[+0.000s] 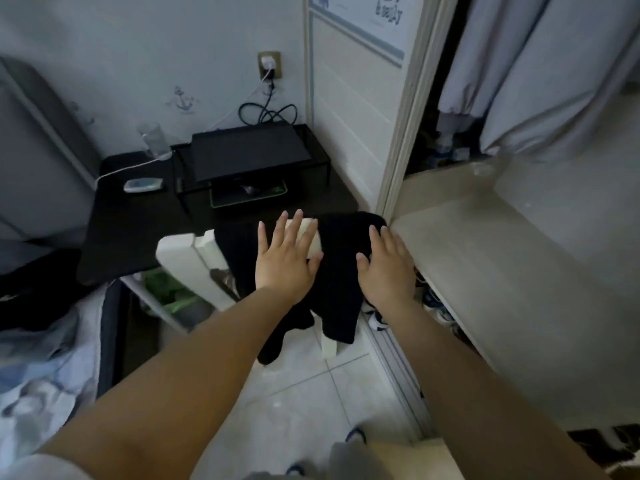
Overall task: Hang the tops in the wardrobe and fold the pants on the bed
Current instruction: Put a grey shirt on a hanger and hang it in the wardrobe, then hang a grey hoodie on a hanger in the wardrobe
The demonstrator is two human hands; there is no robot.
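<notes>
At frame centre, the left hand (284,262) and right hand (386,268), both flat and spread wide, reach the black garment (341,271); gather it by both upper edges before lifting.

The black garment (341,271) is partly covered by both hands, perhaps pants; the poster (363,15) is cropped.

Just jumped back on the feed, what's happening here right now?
A person is reaching both arms toward a black garment draped over a white chair back beside the open wardrobe. The left hand and right hand are open with fingers spread, over the cloth, not gripping it. Light garments already hang inside. A dark desk sits behind.
</notes>
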